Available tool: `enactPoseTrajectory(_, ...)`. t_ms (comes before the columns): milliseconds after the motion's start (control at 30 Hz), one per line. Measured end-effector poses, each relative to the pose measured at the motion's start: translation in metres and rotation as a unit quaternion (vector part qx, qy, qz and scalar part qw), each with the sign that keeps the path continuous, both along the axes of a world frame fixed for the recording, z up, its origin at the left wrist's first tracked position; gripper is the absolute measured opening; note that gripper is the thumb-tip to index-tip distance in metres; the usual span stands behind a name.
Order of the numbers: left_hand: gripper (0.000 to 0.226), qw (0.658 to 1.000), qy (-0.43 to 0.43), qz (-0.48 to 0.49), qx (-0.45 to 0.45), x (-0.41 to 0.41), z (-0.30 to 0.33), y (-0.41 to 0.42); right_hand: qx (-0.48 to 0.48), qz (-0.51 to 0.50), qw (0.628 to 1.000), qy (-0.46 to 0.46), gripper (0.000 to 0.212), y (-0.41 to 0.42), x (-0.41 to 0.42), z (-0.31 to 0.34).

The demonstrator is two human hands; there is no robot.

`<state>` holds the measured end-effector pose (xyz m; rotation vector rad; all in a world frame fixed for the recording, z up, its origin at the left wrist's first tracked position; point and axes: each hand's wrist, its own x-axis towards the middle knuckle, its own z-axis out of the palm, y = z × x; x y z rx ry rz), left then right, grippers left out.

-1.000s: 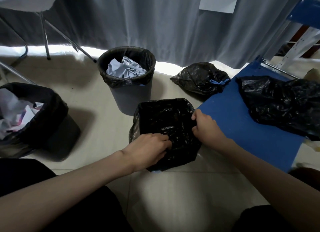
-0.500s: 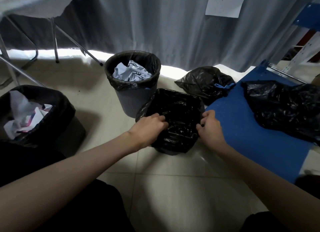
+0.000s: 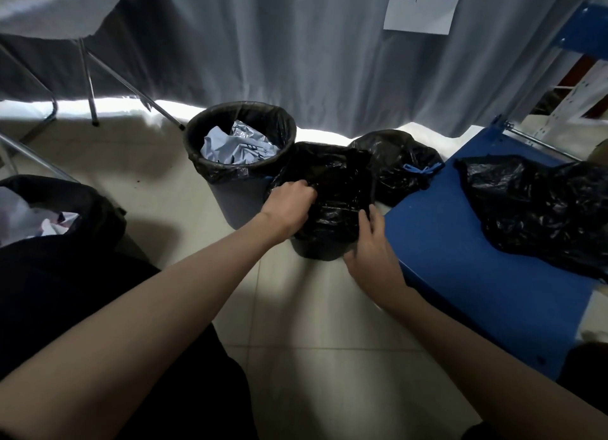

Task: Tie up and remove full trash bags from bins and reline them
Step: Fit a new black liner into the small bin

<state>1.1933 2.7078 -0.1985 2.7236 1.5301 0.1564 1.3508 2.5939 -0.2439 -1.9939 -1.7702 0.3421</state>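
Pale tiled floor (image 3: 184,183) beneath you, filling the middle and lower frame. At centre stands the small black bin (image 3: 316,249), its fresh black liner (image 3: 332,189) draped over the rim. Just beside it, toward the upper left, stands the round grey bin (image 3: 230,199), lined in black and holding crumpled pale paper. At the left edge sits a third lined bin (image 3: 95,209), also holding paper. Behind the small bin, a tied black bag (image 3: 394,163) with a blue tie lies on the tiles, against the blue board (image 3: 460,275) at right. On that board lies a loose black bag (image 3: 543,209). Metal chair legs (image 3: 88,87) meet the floor at upper left.
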Motion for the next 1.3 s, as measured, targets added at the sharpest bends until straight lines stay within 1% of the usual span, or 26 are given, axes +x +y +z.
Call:
enactPoseTrajectory(100, 0.022, 1.000, -0.002, 0.015, 0.008, 0.005, -0.002, 0.011, -0.017, 0.029, 0.997, -0.065, 0.086, 0.014, -0.001, -0.004)
enactPoseTrajectory(167, 0.022, 1.000, 0.002, 0.020, 0.017, 0.005, -0.003, 0.018, -0.017, 0.046, 0.994, -0.095, 0.085, 0.026, 0.000, -0.004)
enactPoseTrajectory(400, 0.024, 0.997, -0.017, 0.075, 0.028, -0.008, -0.007, 0.051, -0.038, 0.109, 0.984, -0.132, 0.088, 0.077, 0.005, -0.004)
enactPoseTrajectory(633, 0.020, 0.985, -0.058, 0.157, 0.048, -0.041, -0.014, 0.098, -0.039, 0.154, 0.970, -0.186, 0.092, 0.147, -0.021, -0.001)
enactPoseTrajectory(700, 0.025, 0.981, -0.067, 0.173, 0.060, -0.046, -0.020, 0.108, -0.058, 0.152, 0.968, -0.192, 0.094, 0.171, -0.030, 0.003)
enactPoseTrajectory(767, 0.035, 0.980, -0.065, 0.173, 0.069, -0.048, -0.035, 0.109, -0.067, 0.149, 0.967, -0.196, 0.096, 0.192, -0.037, 0.005)
enactPoseTrajectory(833, 0.055, 0.983, -0.033, 0.168, 0.065, -0.052, -0.054, 0.106, -0.068, 0.148, 0.965, -0.205, 0.097, 0.211, -0.041, 0.004)
enactPoseTrajectory(900, 0.069, 0.983, 0.010, 0.177, 0.042, -0.057, -0.067, 0.110, -0.072, 0.148, 0.963, -0.214, 0.100, 0.227, -0.044, 0.002)
enactPoseTrajectory(1033, 0.077, 0.985, 0.019, 0.172, 0.003, -0.057, -0.059, 0.142, -0.089, 0.148, 0.961, -0.214, 0.103, 0.261, -0.041, 0.002)
enactPoseTrajectory(1100, 0.079, 0.985, 0.021, 0.167, -0.041, -0.058, -0.046, 0.157, -0.121, 0.141, 0.960, -0.210, 0.105, 0.275, -0.042, 0.008)
enactPoseTrajectory(1133, 0.078, 0.986, 0.018, 0.161, -0.047, -0.060, -0.040, 0.162, -0.134, 0.133, 0.960, -0.206, 0.104, 0.281, -0.045, 0.011)
enactPoseTrajectory(1167, 0.076, 0.988, 0.009, 0.150, -0.032, -0.064, -0.033, 0.164, -0.141, 0.124, 0.963, -0.195, 0.102, 0.284, -0.049, 0.011)
enactPoseTrajectory(1233, 0.066, 0.990, -0.020, 0.130, 0.053, -0.077, -0.017, 0.165, -0.128, 0.104, 0.976, -0.141, 0.096, 0.283, -0.061, 0.010)
enactPoseTrajectory(1300, 0.053, 0.977, -0.025, 0.159, 0.142, -0.097, -0.004, 0.164, -0.096, 0.103, 0.986, -0.092, 0.089, 0.273, -0.073, 0.007)
